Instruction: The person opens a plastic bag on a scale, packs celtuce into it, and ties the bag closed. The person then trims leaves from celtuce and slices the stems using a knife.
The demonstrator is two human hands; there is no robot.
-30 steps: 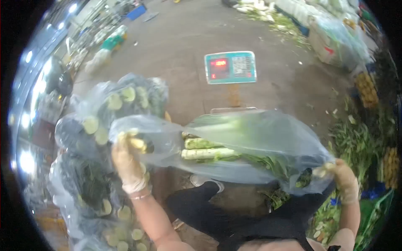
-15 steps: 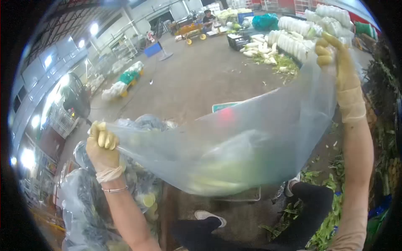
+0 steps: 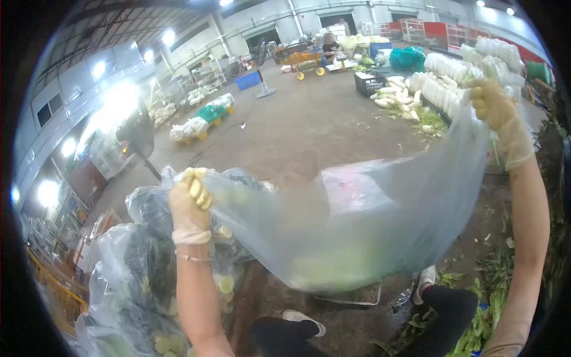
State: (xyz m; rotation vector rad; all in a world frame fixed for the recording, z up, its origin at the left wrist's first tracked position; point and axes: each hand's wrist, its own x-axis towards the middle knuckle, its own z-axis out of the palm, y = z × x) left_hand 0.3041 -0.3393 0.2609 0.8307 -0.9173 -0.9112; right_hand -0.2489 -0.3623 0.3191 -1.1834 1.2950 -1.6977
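Note:
Stretched wide between my two gloved hands is a large clear plastic bag (image 3: 428,202). My left hand (image 3: 191,205) grips one upper corner with its fingers curled tight. Higher up at the right, my right hand (image 3: 492,107) is closed round the opposite corner. Pale green produce (image 3: 336,262), blurred by the plastic, shows in the bag's low middle; its kind cannot be made out. Behind the film is a whitish sheet-like patch with red marks (image 3: 357,184). Under the bag the edge of a tray or scale platform (image 3: 363,296) pokes out.
Filled plastic bags of vegetables (image 3: 137,279) are heaped at my left. Leafy trimmings (image 3: 491,291) lie on the floor by my right leg. Farther off are white radishes (image 3: 404,98), a black crate (image 3: 369,83), stacked white bags (image 3: 443,68), a blue bin (image 3: 247,81) and a seated person (image 3: 329,49).
Both hands keep their hold on the bag. In the picture, the left hand has shifted right and the right hand slightly right and down. The camera view has tilted upward.

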